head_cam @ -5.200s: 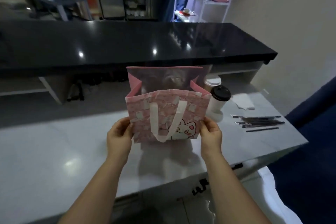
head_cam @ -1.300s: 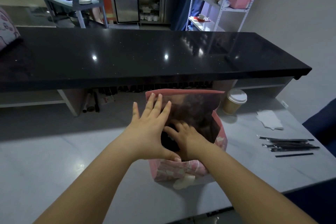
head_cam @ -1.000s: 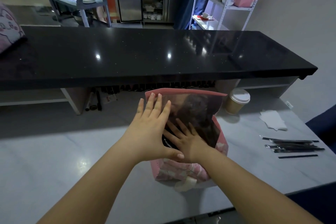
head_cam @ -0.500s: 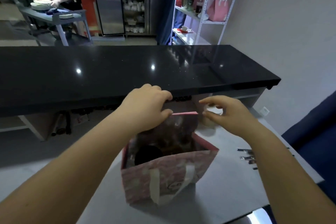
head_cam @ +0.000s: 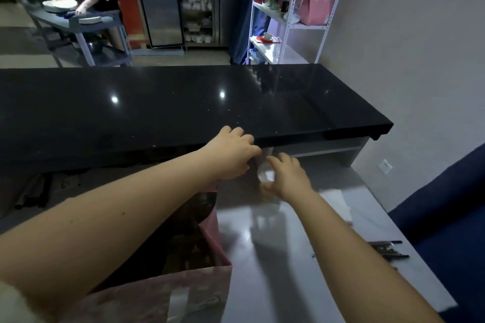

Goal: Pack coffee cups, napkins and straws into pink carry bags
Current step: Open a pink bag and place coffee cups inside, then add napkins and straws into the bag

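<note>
Two hands are at one coffee cup [head_cam: 265, 175], which stands at the far edge of the white table [head_cam: 275, 270], just under the overhang of the black counter [head_cam: 157, 107].

Right hand [head_cam: 287, 178]: fingers curled round the cup's right side, with the pale lid showing in the gap to its left. I record this as a grip.

Left hand [head_cam: 231, 156]: fingers curled, knuckles up, close against the cup's left and upper side. I cannot tell whether it has hold of the cup or only rests beside it.

The cup is blurred. Its long axis looks roughly upright, but I cannot confirm the tilt.

Governing relation: the pink carry bag [head_cam: 202, 294] lies nearer to me and to the left of the cup, with its mouth open upward. The interior is dark and I cannot read what is in it. By my judgement the cup must travel back toward me and leftward, then go down lid-up through that mouth.

Finding: the left forearm crosses directly above the bag's opening, so it would have to clear that path. The right hand is better placed to carry.

The napkins [head_cam: 337, 204] and straws [head_cam: 388, 250] lie on the table to the right, apart from both hands and not yet packed.
</note>
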